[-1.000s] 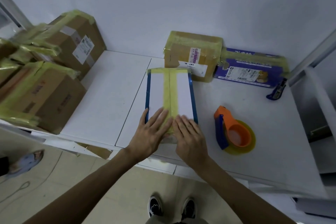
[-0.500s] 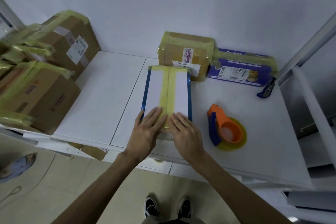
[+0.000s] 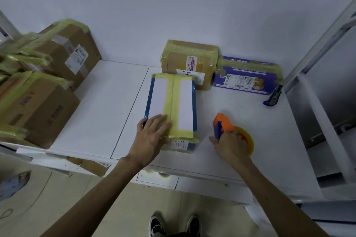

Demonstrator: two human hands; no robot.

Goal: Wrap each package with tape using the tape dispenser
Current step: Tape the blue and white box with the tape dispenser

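Several brown boxes (image 3: 38,106): stacked at the left edge of the frame, with yellow-green bands round them.
Counter (image 3: 107,102): white and flat, with a thin seam running down it left of the middle.
Left hand (image 3: 152,136): flat, fingers straight and a little apart, lying on the near left corner of the flat package (image 3: 185,102).
Flat package: middle of the frame, on the counter; white top, blue edges, its long side pointing away from the person.
Yellow tape (image 3: 170,100): one strip down the middle of the flat package, more across its far end and near end.
Back box (image 3: 190,59): brown, taped yellow, with a label; right behind the flat package, by the wall.
Tape dispenser (image 3: 221,124): orange and blue with a yellow roll, on the counter just right of the flat package.
Right hand (image 3: 231,147): fingers curled over the tape dispenser, holding it at the roll.
Purple box (image 3: 246,79): right of the back box, by the wall, taped yellow.
Blue cutter (image 3: 273,96): on the counter, just right of the purple box.
Shoes (image 3: 174,225): black and white, bottom middle, on the floor.
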